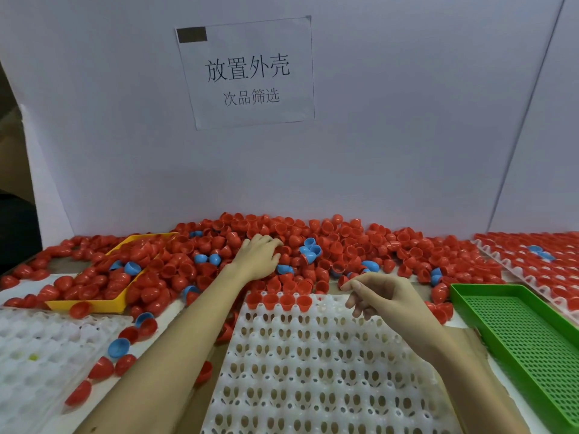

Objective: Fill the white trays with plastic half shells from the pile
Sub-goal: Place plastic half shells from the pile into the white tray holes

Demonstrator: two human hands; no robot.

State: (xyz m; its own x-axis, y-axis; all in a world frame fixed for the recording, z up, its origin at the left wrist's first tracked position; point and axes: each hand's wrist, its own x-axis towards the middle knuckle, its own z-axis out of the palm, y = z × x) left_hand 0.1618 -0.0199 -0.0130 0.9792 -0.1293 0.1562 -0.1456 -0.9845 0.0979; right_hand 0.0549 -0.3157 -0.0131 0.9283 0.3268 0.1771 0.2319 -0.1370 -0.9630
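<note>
Left hand point(258, 256) reaches palm-down into the pile point(313, 245) beyond the white tray point(313, 371), fingers curled among red shells (whether it grips one, I cannot tell). Right hand point(380, 292) hovers over the tray's far edge, fingers loosely bent, holding nothing. Four red shells point(280, 302) sit in the tray's far row.

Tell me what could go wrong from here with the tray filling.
1. Blue shells lie mixed among the red pile where the left hand reaches; one could likely get picked by mistake.
2. The centre white tray holds only four red shells in its far row; the right hand hovering above might knock them.
3. Loose shells near the left tray may roll off.
</note>
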